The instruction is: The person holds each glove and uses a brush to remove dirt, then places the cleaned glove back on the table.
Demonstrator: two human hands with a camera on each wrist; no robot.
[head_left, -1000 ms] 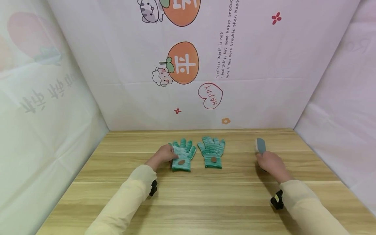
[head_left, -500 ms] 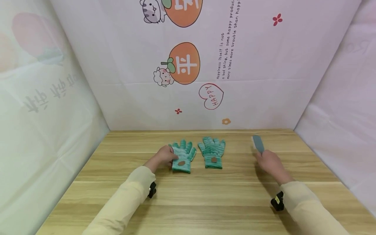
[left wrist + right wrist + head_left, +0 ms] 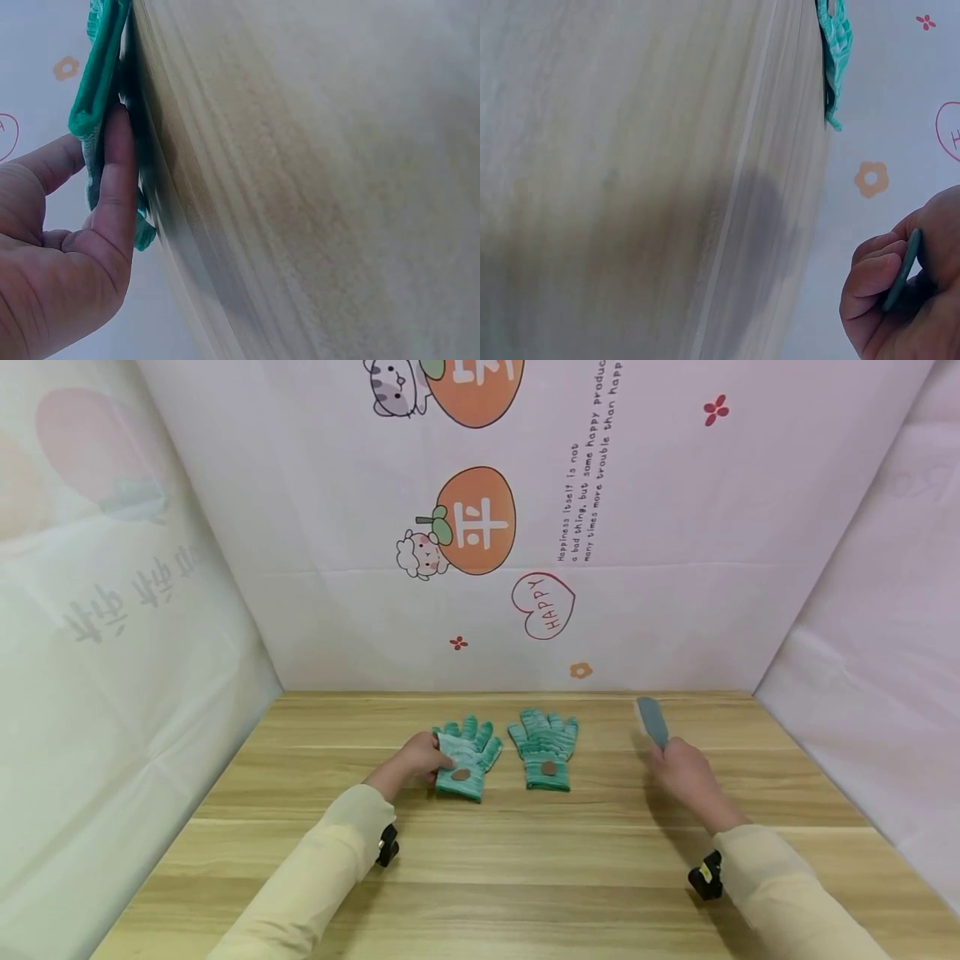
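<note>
Two green-and-white knit gloves lie side by side on the wooden table, each with a brown spot near its cuff. My left hand point(image 3: 422, 755) pinches the side of the left glove point(image 3: 467, 760), thumb on top and fingers beneath. In the left wrist view, that glove point(image 3: 101, 82) stands edge-on between thumb and fingers, its edge raised off the wood. The right glove point(image 3: 544, 747) lies flat, fingers toward the wall. My right hand point(image 3: 688, 777) grips a blue-grey brush point(image 3: 652, 722) with pale bristles facing left, held above the table. Its handle end point(image 3: 904, 270) shows in my curled fingers.
The wooden table point(image 3: 525, 877) meets a white printed back wall point(image 3: 660, 610) just behind the gloves. White sheets hang at the left point(image 3: 187, 643) and right point(image 3: 862, 677). Black straps with small devices sit on both wrists.
The brush head has swung left and up in my right hand, which has shifted slightly. My left hand keeps its pinch, and the left glove's cuff has turned a little leftward.
</note>
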